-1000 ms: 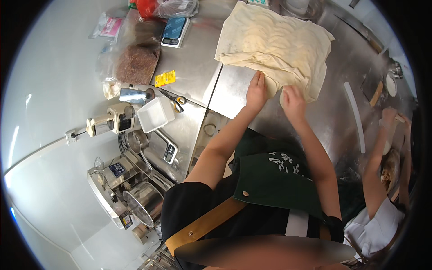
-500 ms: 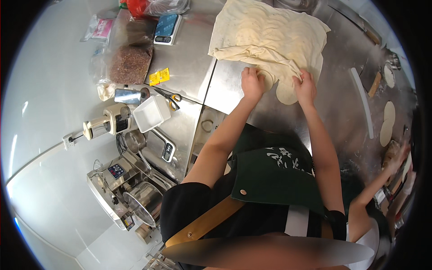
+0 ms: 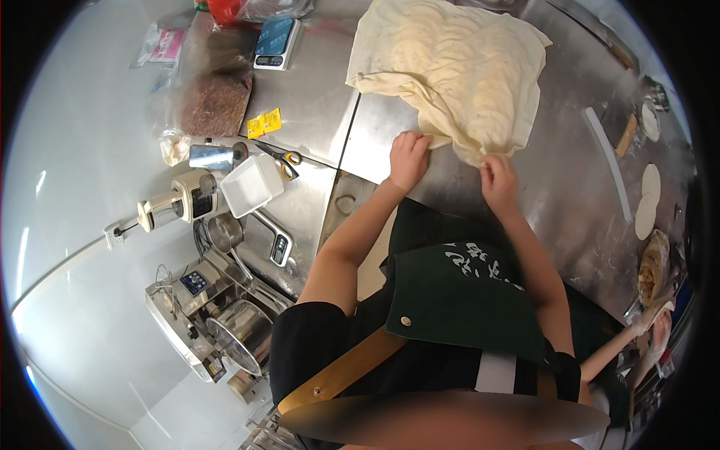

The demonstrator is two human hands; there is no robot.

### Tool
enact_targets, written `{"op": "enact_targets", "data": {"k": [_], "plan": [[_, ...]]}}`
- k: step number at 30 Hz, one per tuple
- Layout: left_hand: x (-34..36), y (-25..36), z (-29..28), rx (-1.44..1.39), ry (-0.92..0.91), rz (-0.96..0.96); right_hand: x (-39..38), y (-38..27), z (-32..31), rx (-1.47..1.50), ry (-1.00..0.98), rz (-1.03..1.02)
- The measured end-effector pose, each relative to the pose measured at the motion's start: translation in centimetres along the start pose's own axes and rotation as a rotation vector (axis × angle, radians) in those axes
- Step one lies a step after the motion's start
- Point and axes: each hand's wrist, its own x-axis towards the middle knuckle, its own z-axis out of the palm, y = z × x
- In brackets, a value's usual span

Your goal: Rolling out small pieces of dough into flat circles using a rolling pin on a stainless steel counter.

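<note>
A cream-coloured cloth (image 3: 465,67) lies spread on the steel table in front of me, with rows of rounded bumps showing through it. What makes the bumps is hidden. My left hand (image 3: 409,161) is closed on the near edge of the cloth, left of its middle. Farther right, my right hand (image 3: 499,184) pinches the near corner of the cloth, which is gathered into folds there. Between my hands the edge sags toward me. No dough round shows from under the cloth.
On the right side of the steel table (image 3: 559,142) lie a long white strip (image 3: 609,165), a wooden stick (image 3: 626,135) and flat pale dough rounds (image 3: 650,187). A co-worker's gloved hands (image 3: 651,322) are at the lower right. Scissors (image 3: 283,159), a white tub (image 3: 253,184) and scales (image 3: 277,43) stand left.
Both hands have drawn the near edge of the cloth toward me. The two pale dough rounds that showed at its edge are now covered. The co-worker's hands have moved nearer the lower edge.
</note>
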Motion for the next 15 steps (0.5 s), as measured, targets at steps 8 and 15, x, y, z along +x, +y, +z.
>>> {"op": "enact_targets", "data": {"k": [8, 15], "plan": [[-1.9, -0.8, -3.4, -0.368, 0.007, -0.397, -0.8, -0.9, 0.4, 0.116, 0.076, -0.002], [-3.1, -1.3, -7.2, -0.330, 0.174, -0.766, -2.2, 0.9, 0.2, 0.051, -0.297, -0.154]]}}
